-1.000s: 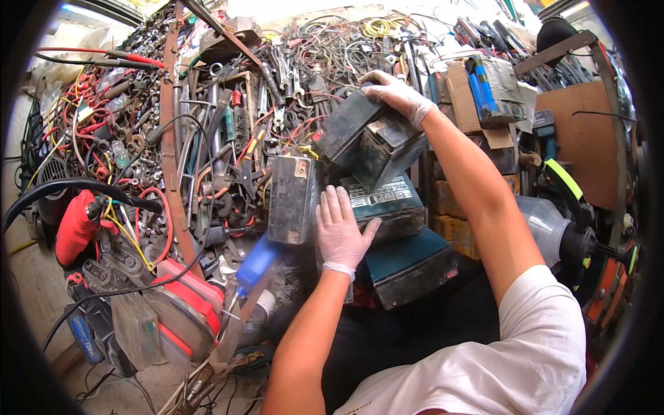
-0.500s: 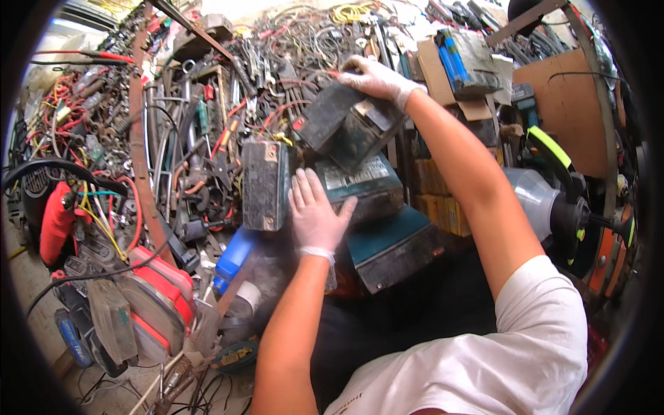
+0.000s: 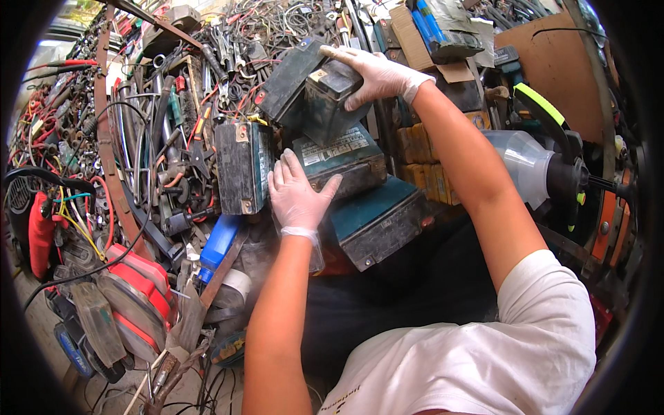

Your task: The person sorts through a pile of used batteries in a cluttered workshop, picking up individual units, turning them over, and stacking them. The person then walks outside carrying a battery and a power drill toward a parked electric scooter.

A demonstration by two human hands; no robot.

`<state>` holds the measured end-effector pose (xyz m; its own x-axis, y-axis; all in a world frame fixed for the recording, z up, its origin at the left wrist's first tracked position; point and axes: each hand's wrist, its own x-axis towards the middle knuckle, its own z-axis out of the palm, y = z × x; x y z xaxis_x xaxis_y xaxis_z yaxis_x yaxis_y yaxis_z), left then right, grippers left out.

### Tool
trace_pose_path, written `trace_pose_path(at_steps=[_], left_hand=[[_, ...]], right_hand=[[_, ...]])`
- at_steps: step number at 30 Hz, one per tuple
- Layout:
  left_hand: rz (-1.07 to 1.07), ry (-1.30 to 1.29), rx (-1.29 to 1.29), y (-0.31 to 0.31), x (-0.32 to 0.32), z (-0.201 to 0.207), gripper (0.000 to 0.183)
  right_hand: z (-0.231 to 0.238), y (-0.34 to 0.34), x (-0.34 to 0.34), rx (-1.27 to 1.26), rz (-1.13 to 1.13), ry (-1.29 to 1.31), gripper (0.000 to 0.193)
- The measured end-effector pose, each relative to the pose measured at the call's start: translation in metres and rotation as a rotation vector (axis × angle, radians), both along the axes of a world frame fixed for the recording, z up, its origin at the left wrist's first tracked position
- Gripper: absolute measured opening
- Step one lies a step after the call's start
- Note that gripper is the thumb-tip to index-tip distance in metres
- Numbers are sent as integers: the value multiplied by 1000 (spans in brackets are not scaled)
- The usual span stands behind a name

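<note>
Several dirty dark-green and black lead-acid batteries are piled in front of me. My right hand (image 3: 373, 75), in a thin whitish glove, grips the small upper battery (image 3: 330, 104), fingers along its far side and thumb on its near face. Another battery (image 3: 289, 77) leans tilted against it on the left. Beneath them lies a battery with a pale label (image 3: 335, 151), on top of a larger green-topped battery (image 3: 380, 220). My left hand (image 3: 299, 194), gloved too, is open with fingers spread, between the labelled battery and an upright battery (image 3: 236, 168). Its palm is hidden.
Loose hand tools and wires (image 3: 173, 124) crowd the left and back. A blue plastic bottle (image 3: 220, 245) and red-and-grey cases (image 3: 138, 297) lie at the left. Yellow blocks (image 3: 427, 162) and a clear plastic container (image 3: 515, 166) stand at the right.
The view has shifted, so the pile sits farther up and left. My right hand has gone from over the battery's top to its right side, thumb on the near face. My left hand stays spread.
</note>
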<state>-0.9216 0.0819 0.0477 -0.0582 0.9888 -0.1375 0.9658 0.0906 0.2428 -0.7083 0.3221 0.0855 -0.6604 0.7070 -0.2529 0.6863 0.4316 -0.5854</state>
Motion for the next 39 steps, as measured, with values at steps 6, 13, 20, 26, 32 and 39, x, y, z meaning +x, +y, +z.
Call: trace_pose_path(at_steps=[6, 13, 20, 26, 32, 39], left_hand=[[-3, 9, 47, 1, 1, 3, 115], [-5, -5, 51, 2, 1, 4, 117], [17, -17, -45, 1, 0, 5, 117], [5, -24, 2, 2, 0, 3, 118], [-1, 3, -49, 2, 0, 6, 114], [30, -35, 15, 3, 0, 5, 116]], right_hand=[[-17, 9, 10, 20, -64, -106, 143], [-28, 18, 33, -262, -104, 252, 131], [-16, 26, 40, -252, -91, 125, 129], [-13, 35, 12, -374, -123, 82, 113], [-10, 73, -52, 1, -30, 175, 85], [-24, 78, -94, -94, -6, -48, 66]])
